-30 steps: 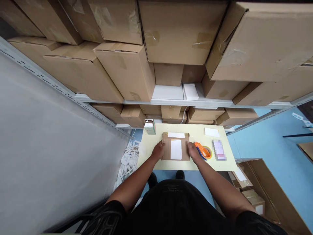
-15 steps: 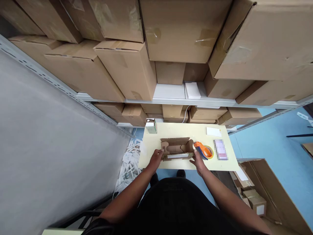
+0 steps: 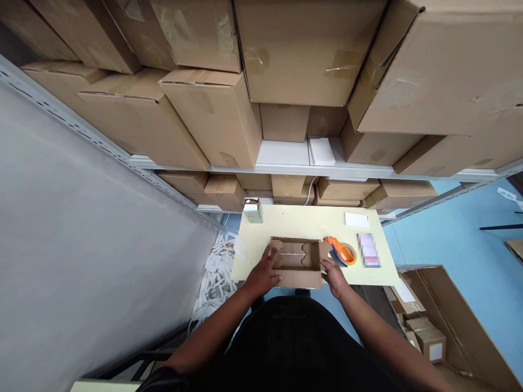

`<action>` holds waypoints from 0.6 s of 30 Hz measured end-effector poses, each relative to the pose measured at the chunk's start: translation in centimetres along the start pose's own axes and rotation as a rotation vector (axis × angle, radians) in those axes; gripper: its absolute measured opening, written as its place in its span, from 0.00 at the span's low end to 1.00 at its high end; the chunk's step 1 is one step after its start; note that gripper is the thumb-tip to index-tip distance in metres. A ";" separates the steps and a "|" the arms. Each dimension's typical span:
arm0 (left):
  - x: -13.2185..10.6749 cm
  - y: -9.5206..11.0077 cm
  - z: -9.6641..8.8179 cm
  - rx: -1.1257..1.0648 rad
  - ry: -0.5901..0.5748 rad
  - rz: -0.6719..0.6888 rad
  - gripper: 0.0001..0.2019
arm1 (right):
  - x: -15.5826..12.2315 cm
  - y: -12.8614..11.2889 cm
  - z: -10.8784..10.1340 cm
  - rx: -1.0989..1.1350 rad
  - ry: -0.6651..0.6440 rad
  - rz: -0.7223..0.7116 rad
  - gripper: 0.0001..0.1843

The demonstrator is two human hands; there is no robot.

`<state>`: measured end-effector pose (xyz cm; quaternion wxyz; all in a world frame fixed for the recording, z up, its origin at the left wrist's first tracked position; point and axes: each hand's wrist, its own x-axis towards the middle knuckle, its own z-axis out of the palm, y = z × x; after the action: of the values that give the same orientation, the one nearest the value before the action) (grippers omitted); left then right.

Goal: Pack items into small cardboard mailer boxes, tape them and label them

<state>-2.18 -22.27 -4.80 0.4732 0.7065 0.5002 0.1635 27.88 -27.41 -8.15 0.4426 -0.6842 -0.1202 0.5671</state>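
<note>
A small brown cardboard box [image 3: 300,261] lies flipped on the pale yellow table [image 3: 310,220], its interlocking bottom flaps facing up. My left hand [image 3: 261,272] grips the box's left side with fingers wrapped on its edge. At the box's right side my right hand [image 3: 335,275] holds the near corner. The box overhangs the table's near edge slightly. An orange tape dispenser [image 3: 341,251] lies just right of the box, close to my right hand.
On the table stand a small green-white carton [image 3: 253,210] at the far left corner, a white card [image 3: 357,219] and a blurred packet [image 3: 369,249]. Shelves of large cardboard boxes [image 3: 310,49] rise behind. White paper strips [image 3: 214,269] litter the floor left; open cartons [image 3: 429,321] sit at right.
The box, lying label-up one second ago, has been turned over towards me; its bottom flaps now face up. Both hands moved nearer with it.
</note>
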 end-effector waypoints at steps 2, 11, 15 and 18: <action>-0.2 0.2 0.3 0.122 -0.007 0.102 0.34 | 0.2 0.2 0.3 0.007 0.039 -0.002 0.26; -0.6 0.3 0.7 0.224 -0.056 0.159 0.25 | 0.3 1.4 1.0 -0.021 0.136 -0.068 0.31; -0.7 0.3 0.8 0.221 -0.014 0.150 0.25 | 0.3 1.5 1.1 -0.049 0.121 -0.118 0.32; -0.6 0.2 0.9 0.130 0.108 0.099 0.31 | 0.2 1.2 1.4 -0.061 0.130 -0.106 0.35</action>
<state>-1.69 -23.28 -4.99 0.3898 0.7499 0.4989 0.1918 26.28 -27.29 -9.15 0.4579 -0.7252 -0.1445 0.4934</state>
